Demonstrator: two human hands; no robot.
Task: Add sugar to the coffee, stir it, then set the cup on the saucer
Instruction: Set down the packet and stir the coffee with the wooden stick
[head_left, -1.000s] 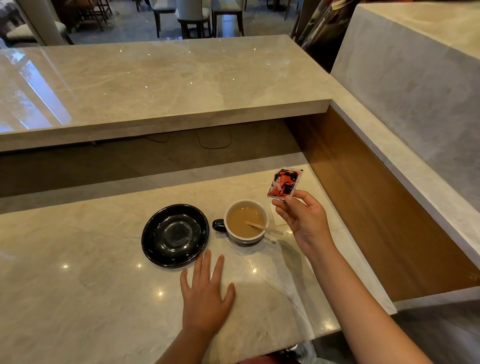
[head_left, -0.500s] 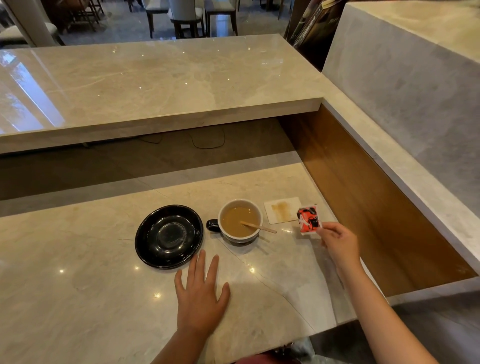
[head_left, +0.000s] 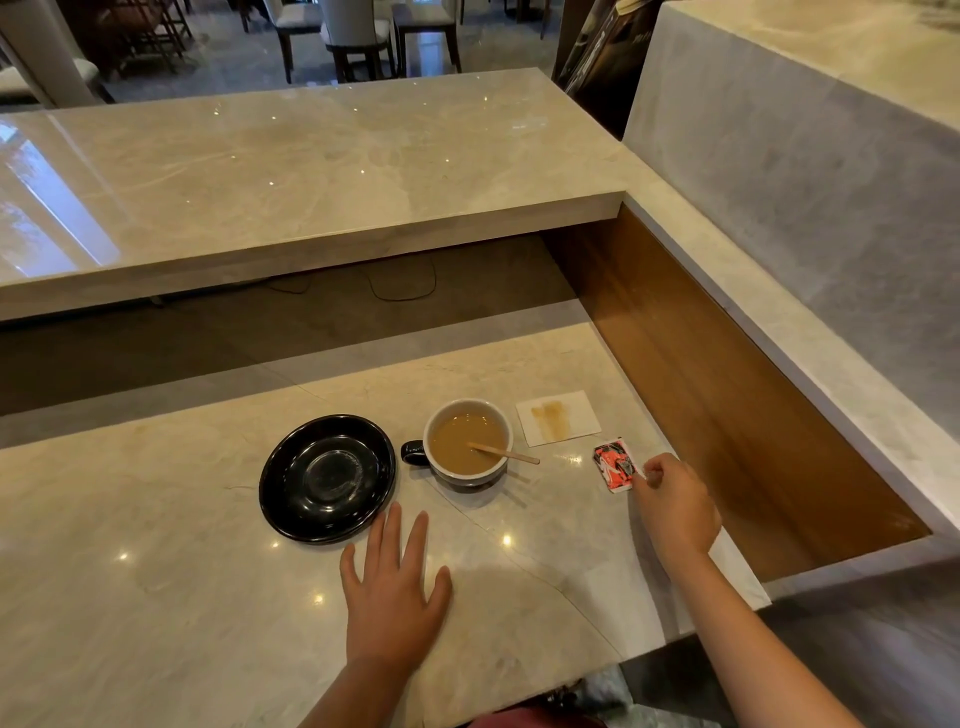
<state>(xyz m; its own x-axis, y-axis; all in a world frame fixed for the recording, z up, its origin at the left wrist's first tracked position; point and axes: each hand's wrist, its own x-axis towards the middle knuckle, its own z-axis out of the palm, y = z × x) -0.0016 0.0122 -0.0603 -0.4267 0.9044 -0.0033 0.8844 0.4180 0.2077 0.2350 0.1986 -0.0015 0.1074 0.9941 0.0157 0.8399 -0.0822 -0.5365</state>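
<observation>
A black saucer (head_left: 327, 478) is lying empty on the bench (head_left: 156, 597). The left hand (head_left: 392, 597) is being rested flat beside it, fingers released. Coffee is being held in the cup (head_left: 467, 441), with 1 stirrer (head_left: 506, 453) leaning inside. A stained napkin (head_left: 558, 418) is lying behind. The sachet (head_left: 614, 464) is being pinched by the right hand (head_left: 675, 506) fingers, low over the bench.

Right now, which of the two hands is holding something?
The right hand, out to the right of the cup, pinches a red sugar packet at its corner. The left hand lies flat and empty on the counter near the saucer.
</observation>
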